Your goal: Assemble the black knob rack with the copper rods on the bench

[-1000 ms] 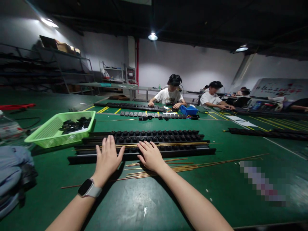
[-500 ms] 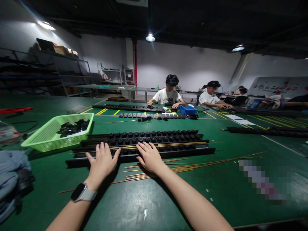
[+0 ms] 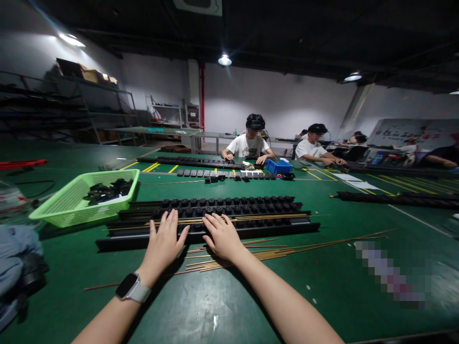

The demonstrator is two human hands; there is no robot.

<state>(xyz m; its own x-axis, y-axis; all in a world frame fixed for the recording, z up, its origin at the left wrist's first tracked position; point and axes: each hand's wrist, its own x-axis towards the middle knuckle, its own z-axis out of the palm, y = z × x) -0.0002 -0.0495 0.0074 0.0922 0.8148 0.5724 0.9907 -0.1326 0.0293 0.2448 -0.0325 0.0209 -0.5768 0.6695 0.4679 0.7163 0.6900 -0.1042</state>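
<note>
Several long black rails (image 3: 265,231) lie side by side in front of me, with rows of round black parts (image 3: 247,209) set along them. A few thin brass-coloured rods (image 3: 267,217) run lengthwise over the rails. My left hand (image 3: 165,241) lies flat on the nearer rails and the rods, fingers spread, thumb pointing right. To its right, my right hand (image 3: 223,237) rests palm down on the same rods and rails, its fingers stretched out. What lies beneath both palms is hidden. More loose rods (image 3: 258,253) are fanned out on the table, partly under my right forearm.
A light green basket (image 3: 77,212) with black parts stands at the left, beside grey-blue cloth (image 3: 17,267). Across the green table (image 3: 222,306), a co-worker (image 3: 247,145) handles black strips near a blue bin (image 3: 278,166). Another person (image 3: 315,148) sits farther right. A blurred-out item (image 3: 390,274) lies at right.
My left hand has slid right along the rails, closer to my right hand. My right hand stays nearly where it was.
</note>
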